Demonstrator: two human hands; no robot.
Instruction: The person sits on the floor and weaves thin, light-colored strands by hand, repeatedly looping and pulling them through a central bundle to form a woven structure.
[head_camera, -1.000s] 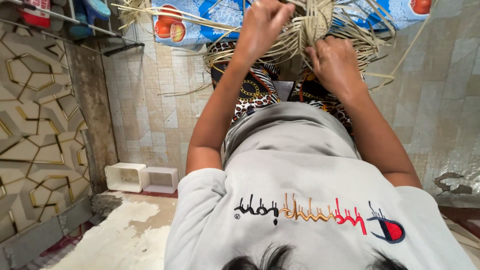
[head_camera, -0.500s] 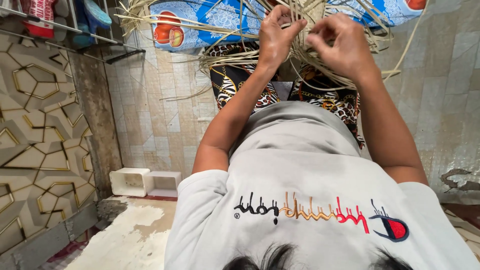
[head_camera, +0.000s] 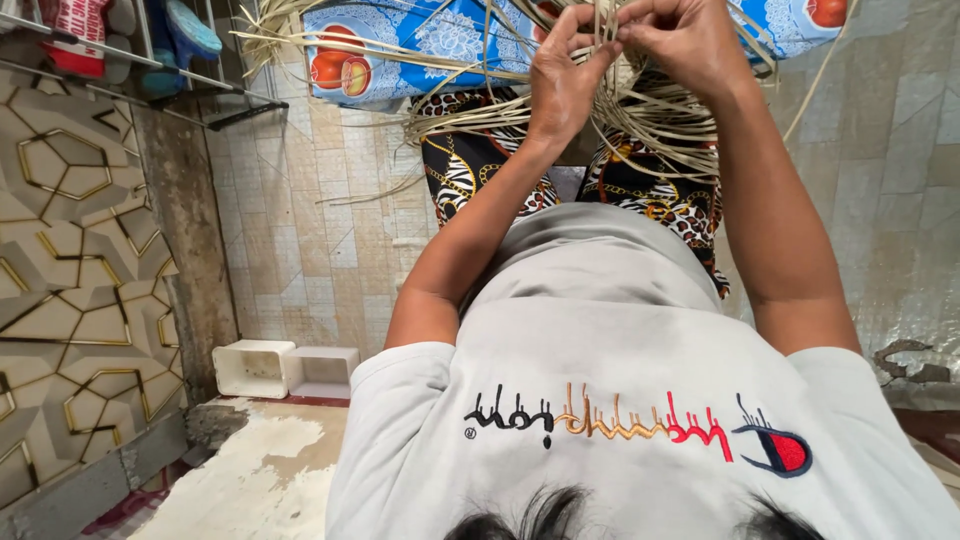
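My left hand (head_camera: 565, 85) and my right hand (head_camera: 685, 45) are raised together in front of me at the top of the view. Both pinch thin pale reed strips (head_camera: 480, 115), with the fingertips almost touching. The strips form a loose tangled bundle that fans out over my lap and to the left. My lap is covered by a black, white and orange patterned cloth (head_camera: 455, 175). My grey shirt (head_camera: 600, 330) fills the lower part of the view. What lies beneath the bundle is hidden.
A blue cloth with a red fruit print (head_camera: 400, 45) lies beyond the bundle. A white open-sided plastic box (head_camera: 255, 367) stands on the beige tiled floor (head_camera: 320, 240) at the left. A geometric wall panel (head_camera: 70, 260) and a wire rack (head_camera: 150, 65) stand further left.
My hands have drawn closer together over the strips, from apart to fingertips nearly meeting. The view has tilted slightly, so my hands sit nearer the top edge.
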